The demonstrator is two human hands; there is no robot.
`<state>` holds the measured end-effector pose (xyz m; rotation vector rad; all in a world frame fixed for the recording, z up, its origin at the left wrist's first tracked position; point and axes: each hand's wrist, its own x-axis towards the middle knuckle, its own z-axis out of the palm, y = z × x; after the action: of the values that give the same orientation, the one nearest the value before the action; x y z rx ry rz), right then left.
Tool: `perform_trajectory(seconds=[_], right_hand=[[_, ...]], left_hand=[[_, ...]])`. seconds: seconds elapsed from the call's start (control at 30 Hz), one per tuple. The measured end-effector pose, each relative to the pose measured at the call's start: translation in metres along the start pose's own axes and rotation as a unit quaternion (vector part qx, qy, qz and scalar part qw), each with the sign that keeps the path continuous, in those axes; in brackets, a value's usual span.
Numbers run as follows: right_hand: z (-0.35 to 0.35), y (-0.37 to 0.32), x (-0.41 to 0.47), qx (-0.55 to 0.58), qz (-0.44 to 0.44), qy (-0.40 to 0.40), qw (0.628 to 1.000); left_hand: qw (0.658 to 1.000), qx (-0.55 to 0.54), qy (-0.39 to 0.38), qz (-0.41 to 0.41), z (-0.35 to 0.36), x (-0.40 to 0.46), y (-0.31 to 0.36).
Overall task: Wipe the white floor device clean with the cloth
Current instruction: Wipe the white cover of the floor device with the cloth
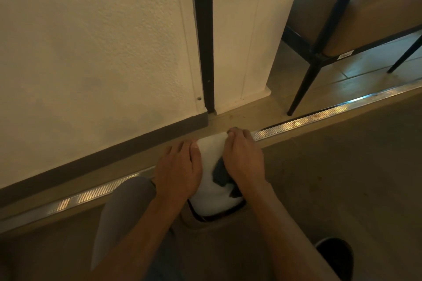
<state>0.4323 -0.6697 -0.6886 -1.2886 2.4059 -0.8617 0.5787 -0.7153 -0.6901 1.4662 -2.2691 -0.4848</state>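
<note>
The white floor device [211,194] is a rounded white body with a dark rim at its near end. It sits on the floor against the metal threshold strip. My left hand [180,171] holds its left side, fingers curled over the edge and thumb on the top. My right hand [243,157] presses a dark grey cloth [220,172] onto the device's right side, fingers curled round the cloth. Most of the cloth is hidden under that hand.
A ribbed metal threshold strip [319,113] runs diagonally across the floor. Behind it are a cream wall with a dark baseboard [114,153] and a black door-frame post [205,36]. A black-legged chair [306,80] stands at the right. My knee [127,201] is at the left and a dark shoe [335,255] at the lower right.
</note>
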Motion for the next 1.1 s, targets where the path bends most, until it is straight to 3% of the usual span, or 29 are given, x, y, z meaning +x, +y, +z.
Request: perform_trajectory(seconds=[0.1,0.27,0.4,0.53,0.67,0.77,0.83,0.97,1.0,1.1], right_hand=[[0.006,-0.016,0.011,-0.068,-0.041,-0.011,0.997],[0.03,0.016,-0.058,-0.014,-0.099,0.128,0.987],[0.039,0.042,-0.095,0.083,-0.042,0.13,0.987],[0.026,0.025,-0.063,0.127,0.013,0.133,0.983],[0.007,0.0,-0.006,0.022,-0.021,0.039,0.999],[0.001,-0.025,0.019,-0.087,-0.136,-0.056,0.985],[0.005,-0.03,0.016,-0.115,-0.212,-0.076,0.968],[0.018,-0.003,-0.024,-0.097,-0.267,0.036,0.958],[0.019,0.004,-0.037,-0.094,-0.255,0.063,0.96],[0.019,0.021,-0.057,-0.049,-0.206,0.129,0.969]], left_hand=[[1.0,-0.014,0.01,0.01,0.002,0.0,-0.003],[1.0,0.009,-0.02,-0.011,0.0,0.0,0.0],[1.0,0.0,-0.007,-0.004,-0.003,0.0,0.001],[1.0,0.009,-0.018,-0.004,-0.001,0.001,-0.002],[1.0,-0.007,-0.008,0.006,0.0,-0.001,-0.002],[1.0,-0.015,-0.007,0.018,0.001,-0.002,-0.003],[0.998,-0.056,-0.028,-0.002,-0.002,-0.002,-0.003],[0.992,-0.121,-0.026,-0.019,-0.007,-0.005,0.004],[0.995,-0.1,-0.005,-0.029,-0.007,-0.006,0.004],[0.989,-0.087,-0.069,-0.094,-0.012,0.003,0.011]])
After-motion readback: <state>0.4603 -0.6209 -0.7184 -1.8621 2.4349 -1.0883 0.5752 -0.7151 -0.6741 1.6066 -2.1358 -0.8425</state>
